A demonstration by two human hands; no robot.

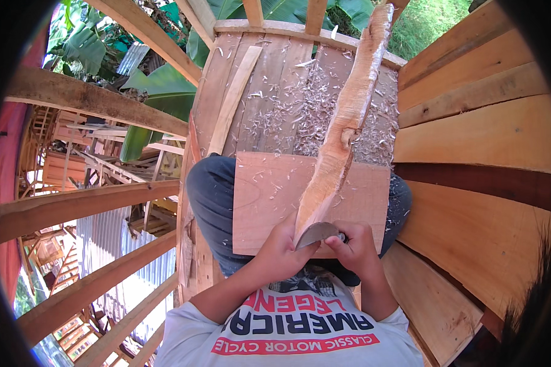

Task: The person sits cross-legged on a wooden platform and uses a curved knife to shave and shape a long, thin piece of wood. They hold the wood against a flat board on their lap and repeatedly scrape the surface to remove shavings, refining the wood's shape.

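A long, rough-edged wooden slab [338, 128] stretches from my lap toward the far railing, with a knot and pale shaved grain near its close end. My left hand [280, 246] is wrapped round that near end from the left side. In my right hand [358, 246] is a knife [317, 233] with a broad, curved metal blade, lying across the slab's near end. Most of the knife's handle is hidden by my fingers. Under the slab, a flat wooden board [269, 189] rests across my crossed legs.
Curly wood shavings [288, 116] litter the plank floor [275, 58] ahead. A narrow wooden strip [234, 101] lies to the left. Wooden rails [86, 205] line the left side, and a plank wall [477, 134] closes the right. Corrugated sheets [107, 238] show beyond the rails.
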